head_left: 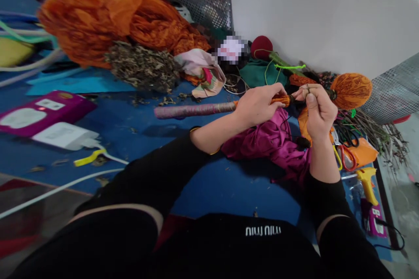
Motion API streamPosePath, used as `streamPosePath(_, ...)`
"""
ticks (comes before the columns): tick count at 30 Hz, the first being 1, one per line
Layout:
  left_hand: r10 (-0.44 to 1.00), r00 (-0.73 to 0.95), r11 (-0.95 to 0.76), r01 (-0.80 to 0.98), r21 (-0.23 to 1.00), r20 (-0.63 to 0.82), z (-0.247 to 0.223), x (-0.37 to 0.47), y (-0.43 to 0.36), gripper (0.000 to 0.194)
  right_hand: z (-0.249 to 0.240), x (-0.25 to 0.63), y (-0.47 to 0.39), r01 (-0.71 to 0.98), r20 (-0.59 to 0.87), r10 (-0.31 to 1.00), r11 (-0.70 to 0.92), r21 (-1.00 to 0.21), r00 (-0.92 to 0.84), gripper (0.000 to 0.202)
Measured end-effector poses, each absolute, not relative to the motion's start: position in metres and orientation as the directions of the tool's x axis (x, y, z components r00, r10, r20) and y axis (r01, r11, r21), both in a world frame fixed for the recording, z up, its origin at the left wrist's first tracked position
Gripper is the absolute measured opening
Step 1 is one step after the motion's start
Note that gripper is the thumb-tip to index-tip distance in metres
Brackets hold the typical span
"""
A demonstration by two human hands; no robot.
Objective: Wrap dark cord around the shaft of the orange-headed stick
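A long wrapped stick, dull pink and grey at its left end, lies level above the table. My left hand is closed around it near the middle, where orange cloth begins. At its right end is a round bundle of orange patterned cloth. Beside the neck of this bundle, my right hand is closed in a pinch around the dark, bound section. Whatever lies between those fingertips is too hidden to name. Crumpled magenta cloth is spread on the table beneath both hands.
Crumpled orange cloth and a dried-plant heap lie at the back left. A purple power strip with a white charger is at left. Scissors, a yellow glue gun and twigs are at right. A white panel stands behind.
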State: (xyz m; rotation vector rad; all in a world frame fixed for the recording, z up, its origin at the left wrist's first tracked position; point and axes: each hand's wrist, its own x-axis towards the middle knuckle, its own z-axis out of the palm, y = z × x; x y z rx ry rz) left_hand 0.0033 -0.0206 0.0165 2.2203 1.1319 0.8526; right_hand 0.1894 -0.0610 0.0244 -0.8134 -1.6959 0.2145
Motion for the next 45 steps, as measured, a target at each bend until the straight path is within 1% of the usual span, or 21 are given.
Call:
streamPosePath(3,0.826,0.469,-0.545,0.524,0.655,0.312,0.015,0.004,-0.021,0.026,0.023,0.192,-0.057,0.392,0.773,0.628,0.734,-0.554,-0.083,0.033)
streamPosePath(8,0.817,0.48,-0.56,0.526,0.64,0.32,0.012,0.004,-0.023,0.027,0.022,0.191,-0.054,0.405,0.715,0.694,0.679,-0.612,-0.084,0.036)
streamPosePath(12,0.799,0.496,-0.597,0.59,0.544,0.339,0.01,0.006,-0.025,0.027,0.017,0.192,-0.052,0.455,0.647,0.756,0.611,-0.648,-0.095,0.037)
streamPosePath(14,0.789,0.507,-0.613,0.623,0.486,0.347,0.008,0.007,-0.027,0.031,0.015,0.194,-0.051,0.491,0.61,0.786,0.573,-0.656,-0.101,0.038)
streamPosePath(17,0.775,0.535,-0.632,0.657,0.41,0.337,0.005,0.009,-0.028,0.046,0.014,0.195,-0.051,0.536,0.562,0.822,0.517,-0.667,-0.092,0.04)
streamPosePath(19,0.761,0.554,-0.648,0.654,0.39,0.337,0.003,0.009,-0.028,0.054,0.016,0.194,-0.051,0.547,0.551,0.83,0.501,-0.671,-0.084,0.042)
streamPosePath(21,0.746,0.56,-0.665,0.63,0.4,0.36,0.0,0.009,-0.027,0.057,0.019,0.193,-0.052,0.543,0.554,0.828,0.503,-0.673,-0.08,0.044)
streamPosePath(25,0.718,0.564,-0.696,0.591,0.407,0.409,-0.003,0.008,-0.025,0.055,0.02,0.191,-0.053,0.522,0.559,0.826,0.51,-0.684,-0.074,0.048)
streamPosePath(29,0.71,0.562,-0.703,0.603,0.378,0.423,-0.004,0.007,-0.025,0.045,0.016,0.189,-0.051,0.478,0.553,0.83,0.513,-0.713,-0.067,0.05)
streamPosePath(31,0.709,0.546,-0.704,0.588,0.398,0.447,-0.004,0.005,-0.025,0.04,0.018,0.19,-0.051,0.41,0.558,0.83,0.518,-0.751,-0.027,0.048)
streamPosePath(33,0.71,0.527,-0.703,0.558,0.441,0.467,-0.003,0.003,-0.023,0.038,0.026,0.193,-0.055,0.294,0.534,0.843,0.495,-0.818,0.064,0.041)
streamPosePath(35,0.722,0.503,-0.692,0.536,0.484,0.475,-0.001,0.0,-0.02,0.038,0.04,0.202,-0.063,0.146,0.468,0.867,0.448,-0.882,0.17,0.032)
streamPosePath(37,0.741,0.47,-0.671,0.539,0.509,0.48,0.002,-0.003,-0.016,0.037,0.056,0.216,-0.071,0.035,0.406,0.878,0.411,-0.911,0.253,0.025)
streamPosePath(40,0.768,0.431,-0.638,0.572,0.515,0.474,0.008,-0.01,-0.009,0.035,0.076,0.245,-0.082,0.031,0.383,0.845,0.401,-0.916,0.373,0.021)
streamPosePath(43,0.791,0.448,-0.612,0.601,0.515,0.418,0.016,-0.016,-0.006,0.035,0.081,0.279,-0.085,0.114,0.422,0.773,0.422,-0.899,0.474,0.027)
streamPosePath(45,0.803,0.466,-0.596,0.612,0.52,0.372,0.021,-0.02,-0.005,0.034,0.076,0.301,-0.081,0.187,0.458,0.734,0.425,-0.886,0.501,0.031)
